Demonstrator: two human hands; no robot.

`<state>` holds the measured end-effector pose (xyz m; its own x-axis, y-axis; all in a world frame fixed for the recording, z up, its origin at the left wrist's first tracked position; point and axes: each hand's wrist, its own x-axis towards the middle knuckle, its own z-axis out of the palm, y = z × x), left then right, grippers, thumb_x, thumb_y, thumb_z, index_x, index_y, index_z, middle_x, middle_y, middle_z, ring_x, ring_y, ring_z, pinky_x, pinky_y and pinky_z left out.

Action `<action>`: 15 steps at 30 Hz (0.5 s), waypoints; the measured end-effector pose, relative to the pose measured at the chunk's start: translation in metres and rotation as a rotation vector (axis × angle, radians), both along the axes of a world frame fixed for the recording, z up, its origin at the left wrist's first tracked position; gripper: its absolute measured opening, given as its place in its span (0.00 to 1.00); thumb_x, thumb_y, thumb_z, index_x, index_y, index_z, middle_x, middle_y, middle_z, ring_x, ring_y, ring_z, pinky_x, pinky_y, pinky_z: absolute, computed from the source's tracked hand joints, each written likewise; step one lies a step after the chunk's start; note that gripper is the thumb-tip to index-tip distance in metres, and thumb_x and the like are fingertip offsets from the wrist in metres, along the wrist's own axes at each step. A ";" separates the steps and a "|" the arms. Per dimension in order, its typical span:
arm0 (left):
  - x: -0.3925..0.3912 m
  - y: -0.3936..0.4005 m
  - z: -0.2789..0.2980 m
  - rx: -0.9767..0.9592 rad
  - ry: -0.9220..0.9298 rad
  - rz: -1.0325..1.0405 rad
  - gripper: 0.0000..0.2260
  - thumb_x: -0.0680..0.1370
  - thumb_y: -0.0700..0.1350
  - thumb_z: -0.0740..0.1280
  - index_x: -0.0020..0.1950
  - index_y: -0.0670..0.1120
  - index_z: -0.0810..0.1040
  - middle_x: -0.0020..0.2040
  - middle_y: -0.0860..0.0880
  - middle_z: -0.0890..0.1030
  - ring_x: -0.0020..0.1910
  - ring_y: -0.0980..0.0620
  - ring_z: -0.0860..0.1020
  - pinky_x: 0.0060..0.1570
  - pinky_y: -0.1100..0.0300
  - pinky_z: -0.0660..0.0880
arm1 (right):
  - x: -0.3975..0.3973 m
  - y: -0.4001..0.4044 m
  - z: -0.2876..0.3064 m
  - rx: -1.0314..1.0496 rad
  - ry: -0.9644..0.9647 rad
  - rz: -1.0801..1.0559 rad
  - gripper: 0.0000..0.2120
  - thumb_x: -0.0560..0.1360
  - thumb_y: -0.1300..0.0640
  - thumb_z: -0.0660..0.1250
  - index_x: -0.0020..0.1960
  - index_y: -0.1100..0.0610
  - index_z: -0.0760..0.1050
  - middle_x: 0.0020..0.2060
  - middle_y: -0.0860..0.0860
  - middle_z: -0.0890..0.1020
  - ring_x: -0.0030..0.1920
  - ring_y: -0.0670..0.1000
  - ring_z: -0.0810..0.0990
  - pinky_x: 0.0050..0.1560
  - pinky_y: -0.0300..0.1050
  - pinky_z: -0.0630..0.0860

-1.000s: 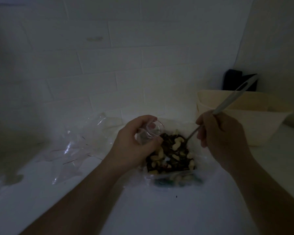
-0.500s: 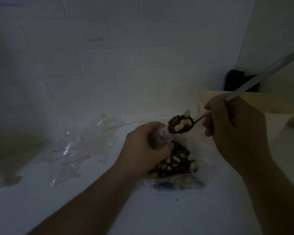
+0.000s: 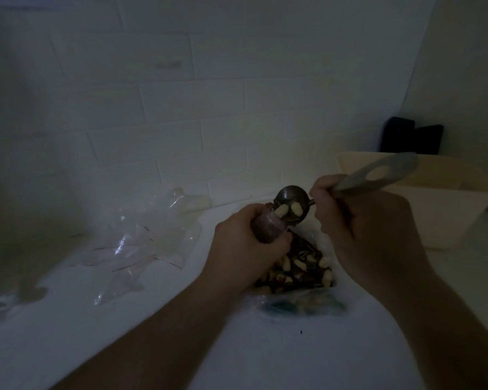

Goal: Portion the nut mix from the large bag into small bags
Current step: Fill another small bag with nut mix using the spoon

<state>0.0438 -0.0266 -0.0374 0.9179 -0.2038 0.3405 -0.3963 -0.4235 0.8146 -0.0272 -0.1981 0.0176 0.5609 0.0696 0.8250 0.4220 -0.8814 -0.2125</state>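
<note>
The nut mix (image 3: pixel 296 266) is seen as dark seeds with pale, cashew-like pieces among them, heaped inside the large bag (image 3: pixel 302 302), which lies open on the white table (image 3: pixel 237 347) between the two forearms. A small bag (image 3: pixel 268 226) is gripped in the left hand (image 3: pixel 245 249), whose fingers are curled round it so that its mouth is held up and towards the right; a dark filling is seen through its clear wall, though what exactly is inside cannot be told in the dim light. A spoon (image 3: pixel 292 205) is held at that mouth, its bowl tipped towards the small bag, with a few pale nuts and dark seeds resting at its lower edge. The spoon's flat grey handle, pierced by an oval hole, is pinched in the right hand (image 3: pixel 361 220), whose fingers are curled round it; the handle is angled up and to the right. Both forearms are stretched forward from the lower edge of the view, the left wrist lying over the near left part of the large bag.

Left of the hands, a loose heap of clear empty bags (image 3: pixel 141 243) is spread on the table. On the right, a pale tub (image 3: pixel 448 220) is set behind the right hand, and a dark object (image 3: pixel 412 139) is seen behind it against the white tiled wall (image 3: pixel 195 108).
</note>
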 end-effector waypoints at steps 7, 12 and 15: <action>0.000 0.000 -0.002 0.019 -0.017 0.012 0.15 0.71 0.54 0.78 0.56 0.60 0.80 0.47 0.62 0.85 0.46 0.68 0.81 0.46 0.73 0.77 | 0.003 -0.002 -0.004 0.024 0.011 0.010 0.18 0.85 0.48 0.53 0.52 0.54 0.79 0.32 0.48 0.81 0.31 0.46 0.79 0.41 0.29 0.69; 0.000 0.000 -0.003 0.044 -0.043 0.018 0.17 0.71 0.54 0.79 0.58 0.59 0.80 0.48 0.61 0.85 0.47 0.68 0.81 0.47 0.74 0.76 | 0.003 -0.001 -0.006 0.054 0.003 0.001 0.18 0.84 0.49 0.55 0.52 0.56 0.80 0.33 0.48 0.81 0.31 0.46 0.79 0.41 0.22 0.67; 0.000 0.000 -0.002 0.059 -0.049 0.029 0.16 0.71 0.54 0.78 0.56 0.60 0.79 0.48 0.61 0.85 0.46 0.67 0.81 0.47 0.75 0.76 | 0.000 -0.001 -0.007 0.032 -0.030 0.000 0.18 0.84 0.50 0.56 0.51 0.58 0.81 0.32 0.49 0.80 0.31 0.46 0.77 0.41 0.24 0.66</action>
<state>0.0434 -0.0264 -0.0397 0.9062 -0.1984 0.3735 -0.4220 -0.4822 0.7677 -0.0267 -0.1994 0.0102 0.5354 0.0428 0.8435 0.4288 -0.8742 -0.2278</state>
